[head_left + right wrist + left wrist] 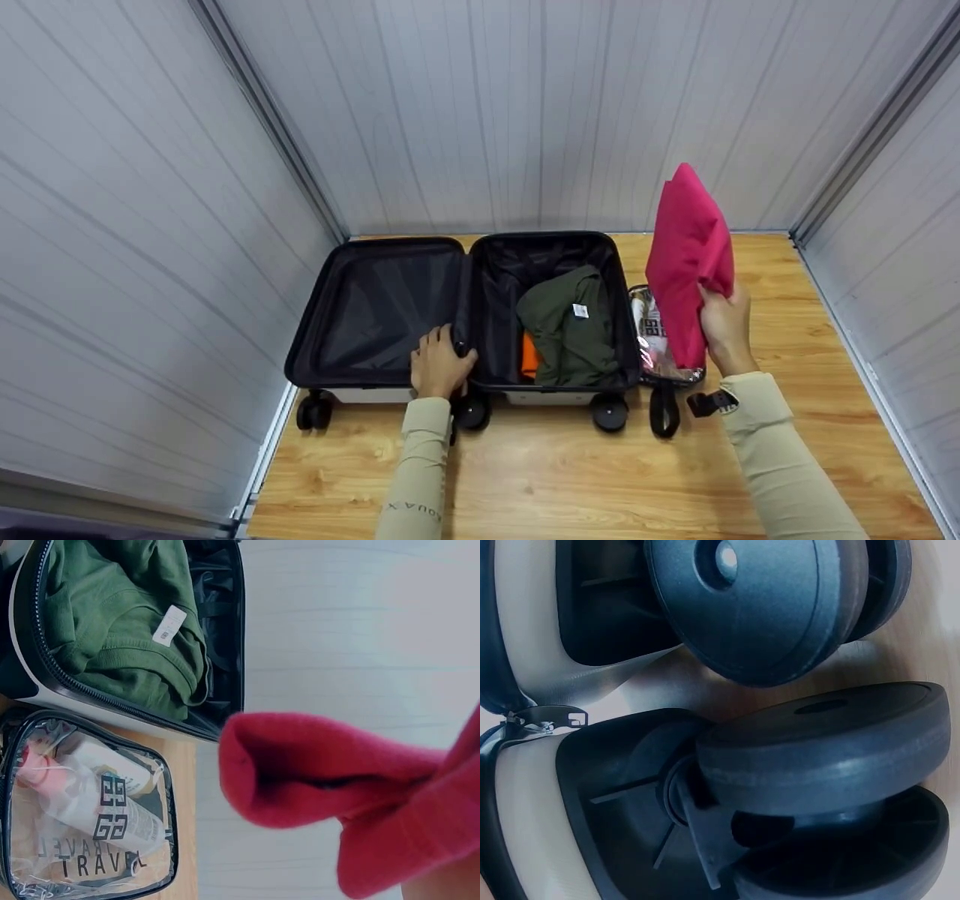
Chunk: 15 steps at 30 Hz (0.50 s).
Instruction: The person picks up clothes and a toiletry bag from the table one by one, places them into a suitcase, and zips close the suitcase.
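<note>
The person's right hand (pixel 725 326) pinches the lower edge of a folded pink cloth (pixel 686 262), holding it raised to the right of the open suitcase (pixel 367 315). The left hand (pixel 439 367) rests at the inner near corner of the suitcase's left half, thumb apart from the fingers; whether it grips the rim cannot be told. In the right half lie a green garment (pixel 570 330) with a white tag (pixel 580 310) and, partly under it, something orange (pixel 529 355). Just beside that half, a clear pouch (pixel 90 810) with bottles inside lies on the wooden floor (pixel 555 480). The work looks partway along: the green and orange things are in the suitcase, while the pink cloth and the pouch are outside it, and both halves lie unclosed.
</note>
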### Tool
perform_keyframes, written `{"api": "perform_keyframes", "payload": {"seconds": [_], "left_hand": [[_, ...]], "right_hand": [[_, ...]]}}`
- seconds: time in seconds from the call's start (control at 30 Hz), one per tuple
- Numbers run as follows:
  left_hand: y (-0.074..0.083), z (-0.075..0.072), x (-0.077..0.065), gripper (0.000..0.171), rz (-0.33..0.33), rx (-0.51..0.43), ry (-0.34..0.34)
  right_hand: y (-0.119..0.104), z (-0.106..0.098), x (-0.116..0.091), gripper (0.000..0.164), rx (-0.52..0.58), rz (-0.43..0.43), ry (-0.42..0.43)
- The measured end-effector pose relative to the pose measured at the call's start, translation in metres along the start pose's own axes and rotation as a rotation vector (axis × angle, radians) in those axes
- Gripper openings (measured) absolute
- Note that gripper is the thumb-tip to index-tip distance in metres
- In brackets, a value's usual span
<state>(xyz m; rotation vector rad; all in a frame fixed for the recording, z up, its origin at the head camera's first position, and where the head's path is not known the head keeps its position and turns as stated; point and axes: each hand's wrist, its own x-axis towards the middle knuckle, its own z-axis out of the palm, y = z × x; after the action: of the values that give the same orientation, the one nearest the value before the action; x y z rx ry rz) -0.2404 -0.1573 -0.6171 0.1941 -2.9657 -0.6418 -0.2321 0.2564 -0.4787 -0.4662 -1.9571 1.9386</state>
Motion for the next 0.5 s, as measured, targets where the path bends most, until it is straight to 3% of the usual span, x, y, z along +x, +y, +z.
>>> {"api": "perform_keyframes", "payload": {"seconds": [0.5], "left_hand": [[-0.0018, 0.0012, 0.0008, 0.072, -0.003, 0.000, -0.014]], "right_hand": [[-0.0021, 0.0047, -0.0023, 0.021, -0.105, -0.003, -0.011]]}}
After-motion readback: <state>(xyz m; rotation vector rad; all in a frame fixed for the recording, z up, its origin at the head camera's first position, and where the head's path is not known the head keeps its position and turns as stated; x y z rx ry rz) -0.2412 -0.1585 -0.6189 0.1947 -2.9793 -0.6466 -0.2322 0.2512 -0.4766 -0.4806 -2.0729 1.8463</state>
